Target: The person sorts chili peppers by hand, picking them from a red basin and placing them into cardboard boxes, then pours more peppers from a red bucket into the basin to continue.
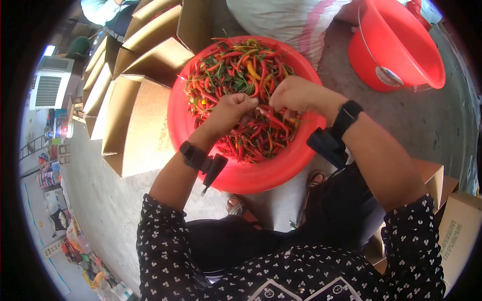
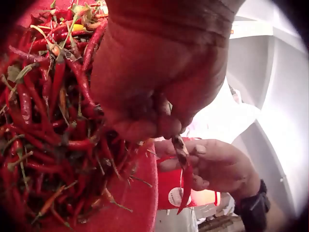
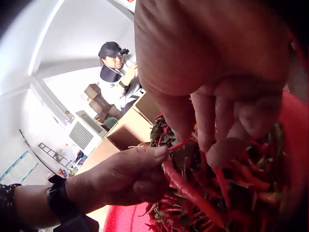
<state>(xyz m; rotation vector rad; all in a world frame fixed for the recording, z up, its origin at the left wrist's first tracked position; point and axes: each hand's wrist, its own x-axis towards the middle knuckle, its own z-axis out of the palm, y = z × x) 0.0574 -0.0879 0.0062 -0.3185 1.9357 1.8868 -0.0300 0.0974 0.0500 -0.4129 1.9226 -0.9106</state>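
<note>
A large pile of red chili peppers [image 1: 251, 145], mixed with green leaves and stems, fills a round red basin [image 1: 261, 178] in front of the person. Over the pile, the left hand [image 1: 233, 113] pinches a red chili pepper [image 2: 185, 188] with a dark, blotched patch near its upper end. That pepper hangs down from the fingertips in the left wrist view. Close beside it, the right hand [image 1: 301, 95] has its fingers curled, with red pepper at its fingertips in the right wrist view. The two hands' fingertips nearly meet over the basin.
Open cardboard boxes [image 1: 143, 120] stand left of the basin. A red bucket [image 1: 366, 60] with a wire handle is at the far right, and a white woven sack [image 1: 276, 20] behind. Another person [image 3: 116, 72] in a cap is beyond the boxes. More cartons [image 1: 459, 231] lie right.
</note>
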